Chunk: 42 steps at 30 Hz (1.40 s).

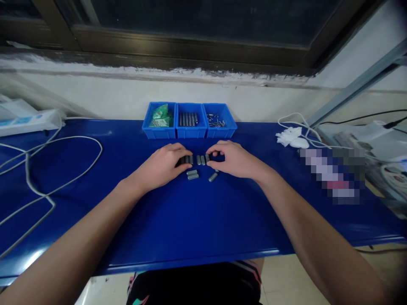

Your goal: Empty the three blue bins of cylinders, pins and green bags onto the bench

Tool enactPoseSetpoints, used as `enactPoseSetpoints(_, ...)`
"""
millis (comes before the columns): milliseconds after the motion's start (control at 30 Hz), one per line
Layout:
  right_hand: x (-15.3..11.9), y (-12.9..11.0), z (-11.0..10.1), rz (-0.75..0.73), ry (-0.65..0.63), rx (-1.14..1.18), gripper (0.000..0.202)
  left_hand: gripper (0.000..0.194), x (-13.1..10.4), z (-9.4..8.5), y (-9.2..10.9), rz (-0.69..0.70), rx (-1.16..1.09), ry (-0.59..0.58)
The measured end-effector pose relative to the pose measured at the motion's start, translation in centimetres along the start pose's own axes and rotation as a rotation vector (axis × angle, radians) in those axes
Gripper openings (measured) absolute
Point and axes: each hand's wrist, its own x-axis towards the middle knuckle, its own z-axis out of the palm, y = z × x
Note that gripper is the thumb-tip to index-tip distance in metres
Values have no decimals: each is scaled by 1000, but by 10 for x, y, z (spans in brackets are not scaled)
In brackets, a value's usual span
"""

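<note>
Small dark grey metal cylinders lie on the blue table (203,224). My left hand (168,164) is closed round a row of upright-lying cylinders (187,160), thumb at the near end and fingers at the far end. Between my hands are two cylinders (200,160) side by side. My right hand (227,159) pinches one cylinder (207,158) between thumb and forefinger, just right of that pair. Nearer the body lie two more cylinders (192,174) beside my left thumb, and a tilted one (213,176) below my right hand, with another partly hidden by the thumb.
Three blue bins stand against the wall: one with green packets (160,116), one with a row of cylinders (188,119), one with small metal pins (216,120). White cables (51,203) loop at the left. Crumpled white tissue (288,136) and a blurred-out item (332,173) lie right.
</note>
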Motion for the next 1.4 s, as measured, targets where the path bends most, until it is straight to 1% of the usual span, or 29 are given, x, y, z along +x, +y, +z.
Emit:
enactPoseSetpoints(233,0,-5,2,-27,-28,13,28,30,2,2,2,6,-23,32)
enactPoseSetpoints(367,-1,-7,-3,-10,-33,40,39,30,2,2,3,15,-28,39)
enactPoseSetpoints(433,-3,-10,-9,34,-24,54,43,30,3,3,3,11,-28,43)
enactPoseSetpoints(500,-7,-13,-17,112,-61,73,43,31,2,2,3,12,-37,42)
enactPoseSetpoints(567,-9,-15,-23,168,-129,84,41,35,1,-1,4,21,-54,50)
enactPoseSetpoints(600,-11,-16,-24,173,-154,78,39,36,1,-4,5,24,-60,63)
enactPoseSetpoints(700,-11,-16,-22,130,-179,32,31,32,-3,-15,10,15,-71,113)
enactPoseSetpoints(733,-10,-16,-20,123,-183,20,28,29,-4,-18,13,11,-78,110)
enactPoseSetpoints(767,-10,-15,-18,122,-185,11,26,27,-5,-21,17,10,-84,90)
enactPoseSetpoints(833,-8,-12,-13,125,-169,-7,21,22,-7,-25,24,9,-78,10)
enactPoseSetpoints(900,-6,-9,-10,119,-119,-34,18,19,-8,-26,31,18,-53,-78)
enactPoseSetpoints(967,-5,-6,-8,110,-72,-45,16,16,-8,-24,36,32,-35,-133)
enactPoseSetpoints(1033,-4,-6,-8,112,-62,-28,18,15,-8,-22,39,42,-32,-152)
enactPoseSetpoints(1133,-5,-8,-12,137,-109,35,23,17,-8,-20,40,43,-29,-154)
enactPoseSetpoints(1233,-9,-12,-20,161,-146,85,25,17,-9,-22,42,48,-30,-165)
enactPoseSetpoints(1300,-12,-15,-28,186,-141,76,18,12,-10,-24,43,38,-39,-186)
enactPoseSetpoints(1333,-14,-17,-31,201,-136,68,19,8,-10,-26,44,26,-45,-201)
enactPoseSetpoints(1400,-18,-22,-35,221,-141,58,30,2,-11,-30,46,-7,-51,-233)
